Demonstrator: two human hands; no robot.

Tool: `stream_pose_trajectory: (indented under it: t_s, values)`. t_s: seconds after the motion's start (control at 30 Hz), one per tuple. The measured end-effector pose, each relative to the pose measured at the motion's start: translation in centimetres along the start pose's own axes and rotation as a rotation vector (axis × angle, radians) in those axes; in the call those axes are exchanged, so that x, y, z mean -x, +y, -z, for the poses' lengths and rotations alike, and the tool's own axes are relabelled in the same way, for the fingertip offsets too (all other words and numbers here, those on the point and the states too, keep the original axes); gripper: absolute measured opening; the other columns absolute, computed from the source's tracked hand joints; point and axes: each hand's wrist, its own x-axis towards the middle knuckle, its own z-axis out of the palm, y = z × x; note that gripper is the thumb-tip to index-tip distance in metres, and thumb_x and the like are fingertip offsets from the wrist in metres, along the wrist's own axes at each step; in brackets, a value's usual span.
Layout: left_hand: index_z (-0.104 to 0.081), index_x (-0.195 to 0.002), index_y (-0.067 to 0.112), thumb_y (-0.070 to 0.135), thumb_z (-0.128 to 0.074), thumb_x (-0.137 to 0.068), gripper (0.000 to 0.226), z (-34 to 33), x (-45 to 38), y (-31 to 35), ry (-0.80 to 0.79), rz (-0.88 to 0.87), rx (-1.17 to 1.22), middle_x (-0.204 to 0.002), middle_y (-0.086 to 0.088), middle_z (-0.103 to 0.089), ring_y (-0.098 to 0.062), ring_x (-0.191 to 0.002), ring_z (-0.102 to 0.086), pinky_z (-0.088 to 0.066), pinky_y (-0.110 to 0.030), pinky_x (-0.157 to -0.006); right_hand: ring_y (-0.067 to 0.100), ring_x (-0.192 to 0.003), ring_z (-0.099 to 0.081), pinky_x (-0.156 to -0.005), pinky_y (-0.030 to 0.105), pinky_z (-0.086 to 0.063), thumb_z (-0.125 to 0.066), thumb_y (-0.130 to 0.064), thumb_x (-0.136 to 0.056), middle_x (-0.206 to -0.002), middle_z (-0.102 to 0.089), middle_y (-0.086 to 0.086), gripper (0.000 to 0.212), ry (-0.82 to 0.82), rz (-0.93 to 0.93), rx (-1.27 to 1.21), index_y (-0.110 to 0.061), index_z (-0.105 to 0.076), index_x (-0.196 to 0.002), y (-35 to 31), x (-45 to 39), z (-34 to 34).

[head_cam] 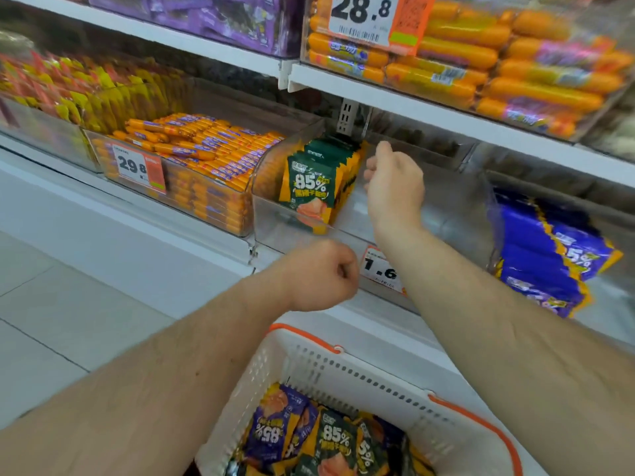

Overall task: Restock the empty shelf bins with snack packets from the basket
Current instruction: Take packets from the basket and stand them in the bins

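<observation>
Dark green snack packets [314, 187] with orange-yellow edges, white "85%" lettering and a salmon-pink picture, upright in a clear bin [275, 218]. White perforated basket [343, 369] trimmed with orange handles, holding purple packets [275, 431] and green packets [338, 448], all with orange-yellow borders. Orange sausages [202, 149] banded with purple labels behind a white-and-orange price tag [139, 168] printed in black. Blue-purple packs [543, 255] edged in yellow at the right. Yellow-and-red packets [86, 91] at the left. White shelf edges [412, 108]; pale grey-white tiled floor [51, 304].
</observation>
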Motion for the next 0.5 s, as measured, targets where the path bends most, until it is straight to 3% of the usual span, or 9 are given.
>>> stream_pose_trajectory:
  t_s: [0.1,0.2,0.27,0.33,0.5]
  values:
    - [-0.07,-0.086,0.016,0.012,-0.059,-0.086,0.011,-0.8,0.4,-0.6,-0.136,0.059,-0.033,-0.066,0.015,-0.058,0.001,-0.063,-0.054,-0.042,-0.012,-0.058,0.018,-0.077,-0.054,-0.076,0.042,-0.048,-0.045,-0.033,-0.1,-0.077,-0.059,0.005,0.04,-0.054,0.15,-0.028,0.001,-0.058,-0.083,0.3,3.4,1.2]
    - [-0.071,-0.096,0.017,0.016,-0.058,-0.086,0.016,-2.0,0.6,-1.3,-0.277,0.102,-0.115,-0.076,0.016,-0.061,-0.003,-0.073,-0.056,-0.043,-0.016,-0.063,0.01,-0.069,-0.046,-0.067,0.033,-0.039,-0.046,-0.027,-0.1,-0.069,-0.052,-0.003,0.037,-0.094,0.246,-0.014,-0.001,-0.057,-0.076,1.6,6.6,2.1]
    - [-0.068,-0.103,0.019,0.019,-0.057,-0.088,0.019,-3.0,0.7,-2.0,-0.398,0.136,-0.187,-0.082,0.015,-0.059,-0.003,-0.075,-0.055,-0.042,-0.017,-0.065,0.012,-0.068,-0.045,-0.065,0.028,-0.036,-0.045,-0.028,-0.096,-0.066,-0.051,0.001,0.036,-0.099,0.362,-0.011,-0.004,-0.054,-0.07,3.5,8.5,2.7]
    - [-0.065,-0.113,0.021,0.025,-0.058,-0.089,0.025,-4.0,1.0,-2.7,-0.522,0.163,-0.266,-0.095,0.012,-0.061,-0.007,-0.085,-0.057,-0.047,-0.024,-0.078,0.022,-0.071,-0.051,-0.066,0.032,-0.04,-0.043,-0.028,-0.093,-0.068,-0.056,0.013,0.04,-0.102,0.445,-0.02,0.002,-0.055,-0.07,6.0,10.0,3.4]
    - [-0.056,-0.132,0.019,0.035,-0.056,-0.093,0.042,-6.0,1.4,-3.7,-0.795,0.217,-0.439,-0.13,0.004,-0.058,-0.018,-0.115,-0.055,-0.044,-0.038,-0.101,0.024,-0.071,-0.051,-0.064,0.036,-0.041,-0.043,-0.031,-0.092,-0.07,-0.057,0.014,0.044,-0.173,0.312,0.138,0.003,-0.058,-0.07,15.9,13.3,4.9]
